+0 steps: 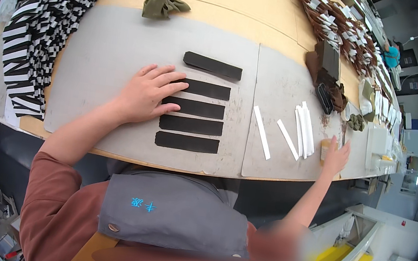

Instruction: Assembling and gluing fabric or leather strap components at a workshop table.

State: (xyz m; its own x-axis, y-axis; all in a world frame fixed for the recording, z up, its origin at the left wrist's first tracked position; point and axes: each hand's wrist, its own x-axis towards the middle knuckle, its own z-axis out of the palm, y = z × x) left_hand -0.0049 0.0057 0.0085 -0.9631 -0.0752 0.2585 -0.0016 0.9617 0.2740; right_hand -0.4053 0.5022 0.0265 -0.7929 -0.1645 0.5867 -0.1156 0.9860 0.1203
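Note:
Several black fabric strips point(191, 125) lie crosswise in a column on the grey board, the farthest one point(212, 66) slightly askew. My left hand point(150, 94) rests on the board with fingers spread, its fingertips over the left ends of the middle strips. Far to the right, my right hand point(335, 155) is by a small yellowish container point(324, 150), with thumb and fingers apart. A thin dark stick point(345, 133) stands just beyond those fingers; whether they touch it is unclear. Left of that hand lie several narrow white strips point(304, 130).
A grey board point(107, 64) covers the table's near part. Striped black-and-white pieces point(48, 30) are heaped at left. Olive cloth point(165, 4) lies at the back. Brown bundles point(334, 23), a dark block point(329, 62) and a black roll point(324, 98) stand at right.

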